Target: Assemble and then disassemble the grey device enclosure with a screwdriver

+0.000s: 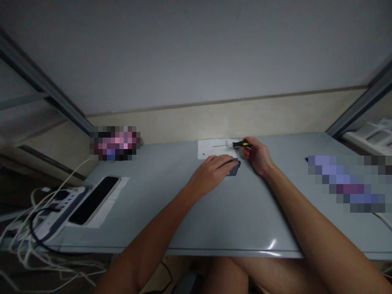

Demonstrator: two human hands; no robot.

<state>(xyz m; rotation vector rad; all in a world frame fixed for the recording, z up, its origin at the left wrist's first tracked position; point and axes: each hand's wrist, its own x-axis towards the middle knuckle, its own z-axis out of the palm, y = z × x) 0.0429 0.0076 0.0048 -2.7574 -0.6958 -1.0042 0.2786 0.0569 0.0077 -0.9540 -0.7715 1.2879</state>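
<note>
My right hand (257, 155) is closed around the black and yellow handle of a screwdriver (240, 144), whose thin shaft points left over a white sheet of paper (211, 147). A tiny dark piece (203, 154), perhaps a screw, rests on that paper. Just in front of the sheet, my left hand (214, 169) grips a small dark grey boxy object (233, 169) against the table; its kind cannot be made out, and the fingers cover part of it. A small white round thing (228, 143) shows beside the screwdriver's shaft.
On the left of the grey table (183, 220), a phone (94, 200) lies on white paper. Beyond it stands a power strip (65, 208) with tangled cables (24, 245). Blurred-out items sit at the back left (116, 143) and on the right (346, 181). A wall closes off the back.
</note>
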